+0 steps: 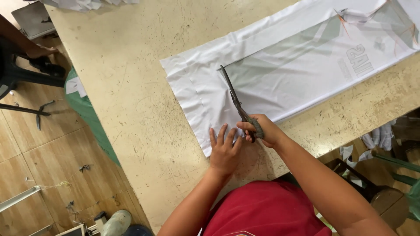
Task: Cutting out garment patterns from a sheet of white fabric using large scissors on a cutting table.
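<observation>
A long sheet of white fabric [280, 74] with grey printed panels lies across the worn beige table [131, 87]. My right hand [262, 130] grips the handles of dark scissors [236, 99], whose blades point away from me over the cloth, along the edge of a grey panel. My left hand [224, 150] lies flat, fingers spread, on the near corner of the fabric, just left of the scissors' handles.
A green cloth [89, 116] hangs off the table's left edge above a tiled floor with scraps. Black stool legs [26, 74] and another person's foot stand at far left. White fabric offcuts [376, 140] and a stool [385, 196] sit at right.
</observation>
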